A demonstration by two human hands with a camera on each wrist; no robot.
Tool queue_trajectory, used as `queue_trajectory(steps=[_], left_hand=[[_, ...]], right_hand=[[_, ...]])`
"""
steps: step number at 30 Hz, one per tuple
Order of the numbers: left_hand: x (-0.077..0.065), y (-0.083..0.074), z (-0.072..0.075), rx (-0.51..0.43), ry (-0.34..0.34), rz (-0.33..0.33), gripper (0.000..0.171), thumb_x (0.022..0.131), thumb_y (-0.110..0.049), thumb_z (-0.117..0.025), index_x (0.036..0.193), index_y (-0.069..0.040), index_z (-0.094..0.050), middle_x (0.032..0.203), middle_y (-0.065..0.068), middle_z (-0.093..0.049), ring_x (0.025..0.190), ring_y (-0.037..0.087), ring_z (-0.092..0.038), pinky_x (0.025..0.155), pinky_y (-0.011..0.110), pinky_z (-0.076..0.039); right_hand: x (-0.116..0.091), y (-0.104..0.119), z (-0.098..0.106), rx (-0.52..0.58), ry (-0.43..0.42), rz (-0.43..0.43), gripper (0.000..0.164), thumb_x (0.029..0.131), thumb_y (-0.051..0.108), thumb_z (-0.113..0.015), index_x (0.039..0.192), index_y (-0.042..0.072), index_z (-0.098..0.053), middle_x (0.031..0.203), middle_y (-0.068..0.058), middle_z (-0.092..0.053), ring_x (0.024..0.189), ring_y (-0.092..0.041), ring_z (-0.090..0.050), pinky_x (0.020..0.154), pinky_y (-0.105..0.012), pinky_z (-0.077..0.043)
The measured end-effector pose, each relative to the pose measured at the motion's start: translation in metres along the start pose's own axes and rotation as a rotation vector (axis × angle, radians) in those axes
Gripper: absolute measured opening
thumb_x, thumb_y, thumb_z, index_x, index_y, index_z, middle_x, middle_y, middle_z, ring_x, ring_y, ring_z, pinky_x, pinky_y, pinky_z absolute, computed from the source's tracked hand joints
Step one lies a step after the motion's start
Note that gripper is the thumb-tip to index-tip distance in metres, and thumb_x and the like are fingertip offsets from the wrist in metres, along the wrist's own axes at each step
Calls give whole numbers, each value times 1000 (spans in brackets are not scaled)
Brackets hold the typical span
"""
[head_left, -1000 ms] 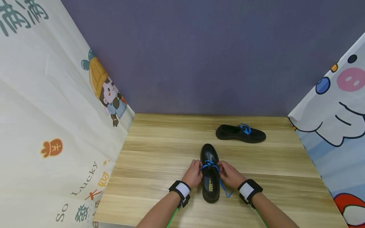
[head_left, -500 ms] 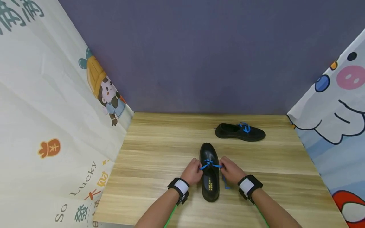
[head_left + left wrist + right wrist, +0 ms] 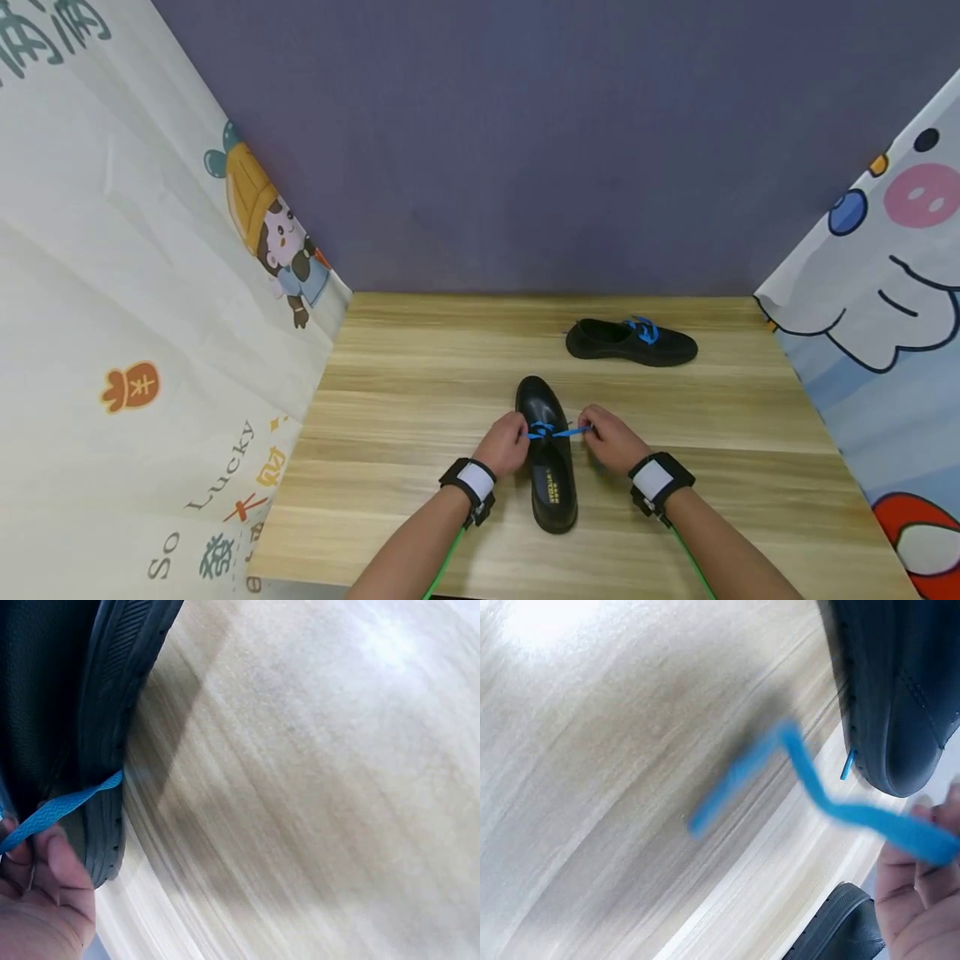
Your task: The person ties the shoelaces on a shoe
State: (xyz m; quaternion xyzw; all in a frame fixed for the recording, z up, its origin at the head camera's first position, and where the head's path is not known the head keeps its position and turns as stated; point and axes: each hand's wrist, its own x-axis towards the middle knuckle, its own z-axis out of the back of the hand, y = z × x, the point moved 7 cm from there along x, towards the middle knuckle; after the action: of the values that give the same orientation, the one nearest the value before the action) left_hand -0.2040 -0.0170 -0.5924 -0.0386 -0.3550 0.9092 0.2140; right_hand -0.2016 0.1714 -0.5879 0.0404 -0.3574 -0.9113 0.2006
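Note:
A black leather shoe point(image 3: 537, 403), toe pointing away, lies on the wooden table in the head view. Its blue shoelace point(image 3: 573, 432) runs out to both sides of the lacing. My left hand point(image 3: 502, 446) pinches one end close against the shoe's left side. On the other side, my right hand point(image 3: 613, 442) pinches the other end, with that stretch straight between shoe and fingers. In the left wrist view, a lace tail point(image 3: 60, 808) hangs past the fingers beside the sole. A longer, blurred tail point(image 3: 817, 795) dangles from my right fingers in the right wrist view.
A second black shoe point(image 3: 633, 345) with blue laces lies sideways toward the back right, toe to the right. Behind the wooden table point(image 3: 420, 358) stands a grey-blue panel point(image 3: 480, 150). Printed cloths hang at the left point(image 3: 165, 292) and right point(image 3: 885, 300).
My right hand has moved outward, away from the shoe, drawing its lace end out straight. The shoe's toe has swung slightly left. My left hand stays near the shoe's left side, still pinching its end.

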Motion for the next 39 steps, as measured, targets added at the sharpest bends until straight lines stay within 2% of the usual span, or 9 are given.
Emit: queue_trajectory(steps=[10,14,16,19,22,26,29,34,39], left_hand=[[5,-1,0,29,74,30,21,94,-3,-52,75,-11,-49,74,-3,-42,68,12,-42,61,24,-37],[7,0,0,32,84,43,20,93,-4,-51,74,-11,-49,73,-2,-42,66,12,-42,60,24,-37],[8,0,-1,33,91,47,20,94,-4,-50,75,-11,-50,73,-2,-43,66,12,-42,60,24,-37],[9,1,-2,38,111,54,20,96,-6,-49,76,-12,-51,74,-3,-44,66,11,-43,60,24,-37],[9,1,-2,56,126,53,22,97,-7,-48,77,-12,-51,74,-3,-44,66,12,-43,61,24,-37],[7,2,3,131,113,31,21,96,-11,-50,75,-14,-53,73,-3,-47,64,12,-44,59,24,-38],[6,3,10,198,104,11,22,95,-14,-52,73,-17,-55,73,-5,-48,63,11,-45,56,24,-38],[3,10,29,202,114,19,30,93,-16,-53,63,-18,-48,63,-7,-42,57,9,-41,52,23,-32],[-5,24,39,160,159,22,35,94,-21,-54,61,-19,-40,55,-9,-32,51,8,-33,51,22,-27]], right_hand=[[-2,4,0,-3,-27,88,16,89,-4,-58,95,10,-61,90,-1,-60,81,-11,-55,72,-34,-49],[-1,9,-10,31,24,46,14,92,4,-62,104,9,-61,82,4,-56,71,-5,-50,64,-27,-44],[0,14,-19,37,78,10,24,95,15,-66,116,8,-58,81,4,-55,68,-6,-50,62,-26,-43],[1,25,-32,-4,131,-25,54,93,35,-72,132,5,-49,90,-2,-62,75,-13,-59,65,-31,-49],[2,31,-40,-76,127,-52,64,90,35,-75,138,4,-46,109,-12,-67,92,-24,-67,77,-42,-54],[4,32,-43,-140,80,-85,51,88,14,-73,134,6,-51,114,-13,-68,97,-24,-67,82,-44,-53],[5,32,-43,-153,62,-87,50,85,8,-71,132,5,-53,96,-5,-68,81,-17,-62,71,-39,-50],[6,29,-41,-111,74,-60,39,89,16,-73,123,6,-56,73,7,-52,62,-10,-48,57,-30,-41],[5,17,-32,20,97,-14,24,96,35,-69,91,14,-58,68,11,-48,57,-4,-44,54,-23,-38]])
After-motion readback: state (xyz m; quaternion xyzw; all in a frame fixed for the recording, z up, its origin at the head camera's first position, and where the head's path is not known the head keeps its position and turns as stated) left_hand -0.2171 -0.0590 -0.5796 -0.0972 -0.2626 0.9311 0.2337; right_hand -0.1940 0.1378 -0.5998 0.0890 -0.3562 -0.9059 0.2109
